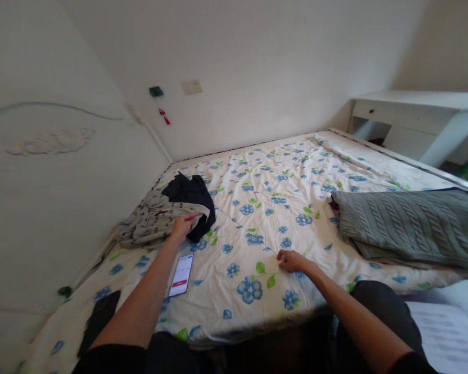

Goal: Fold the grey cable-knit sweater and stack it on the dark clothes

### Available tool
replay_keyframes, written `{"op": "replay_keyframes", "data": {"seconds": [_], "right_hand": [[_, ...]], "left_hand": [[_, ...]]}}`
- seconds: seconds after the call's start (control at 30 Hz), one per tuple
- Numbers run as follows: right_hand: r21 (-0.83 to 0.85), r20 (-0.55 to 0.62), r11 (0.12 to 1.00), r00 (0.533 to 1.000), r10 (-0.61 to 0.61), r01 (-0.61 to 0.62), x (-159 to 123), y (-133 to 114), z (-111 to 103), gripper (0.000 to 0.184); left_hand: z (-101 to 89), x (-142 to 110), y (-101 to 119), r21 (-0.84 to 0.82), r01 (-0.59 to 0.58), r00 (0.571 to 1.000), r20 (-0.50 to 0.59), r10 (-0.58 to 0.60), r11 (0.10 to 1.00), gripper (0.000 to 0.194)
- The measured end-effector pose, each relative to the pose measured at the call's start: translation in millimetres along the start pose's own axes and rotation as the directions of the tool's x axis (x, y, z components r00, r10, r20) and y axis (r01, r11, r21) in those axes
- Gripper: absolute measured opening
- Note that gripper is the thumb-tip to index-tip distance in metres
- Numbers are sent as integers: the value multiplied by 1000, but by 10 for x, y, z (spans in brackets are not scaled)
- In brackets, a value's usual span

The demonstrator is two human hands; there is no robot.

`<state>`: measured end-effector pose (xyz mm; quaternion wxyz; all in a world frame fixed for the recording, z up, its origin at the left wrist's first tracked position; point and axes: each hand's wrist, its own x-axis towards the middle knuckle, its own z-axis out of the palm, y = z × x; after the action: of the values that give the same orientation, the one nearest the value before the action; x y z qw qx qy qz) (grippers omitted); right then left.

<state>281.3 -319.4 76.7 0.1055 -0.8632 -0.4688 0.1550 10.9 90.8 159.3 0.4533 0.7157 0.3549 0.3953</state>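
Observation:
My left hand (183, 227) is at the near edge of a grey patterned garment (148, 221), its fingers closed on the pale hem with the index finger along it. Bunched up against this garment is a dark navy cloth (197, 192). Below my left hand, a phone (181, 275) with a lit screen lies on the floral bedsheet (234, 306). My right hand (291, 261) rests low on the sheet near the middle, fingers curled and pressed together. Whether it pinches the sheet or something small is hidden.
A folded grey-green cable-knit sweater (405, 226) lies on the bed at the right. A dark flat object (101, 314) is by my left forearm. Printed paper (448, 332) shows at lower right. The white headboard (50, 208) borders the left; a white desk (409, 119) stands beyond.

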Motion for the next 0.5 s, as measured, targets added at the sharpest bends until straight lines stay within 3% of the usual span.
{"op": "replay_keyframes", "data": {"seconds": [0.07, 0.1, 0.2, 0.3, 0.4, 0.47, 0.5], "right_hand": [[-6, -11, 1000, 1000, 4, -4, -5, -1, 7, 38], [3, -4, 1000, 1000, 11, -11, -9, 3, 8, 40], [52, 45, 998, 999, 18, -20, -19, 33, 8, 53], [91, 36, 995, 998, -47, 44, -16, 47, 40, 87], [220, -105, 960, 982, -155, 175, -8, -4, 96, 119], [351, -232, 890, 948, -219, 291, -26, -65, 106, 123], [406, -275, 846, 929, -248, 346, -48, -93, 93, 117]], "left_hand": [[-141, -24, 483, -255, -68, 996, -79, 50, 965, 35], [-236, -62, 751, -410, -152, 983, -156, 95, 900, 33], [-610, -374, 1567, -703, -417, 909, -322, 264, 576, 37], [-1039, -1000, 2282, -726, -584, 783, -387, 487, 363, 53], [-1369, -1670, 2809, -684, -680, 664, -420, 619, 265, 61], [-1456, -1925, 2983, -673, -685, 658, -406, 634, 281, 69], [-1445, -1963, 2993, -684, -658, 688, -378, 620, 314, 68]]}}
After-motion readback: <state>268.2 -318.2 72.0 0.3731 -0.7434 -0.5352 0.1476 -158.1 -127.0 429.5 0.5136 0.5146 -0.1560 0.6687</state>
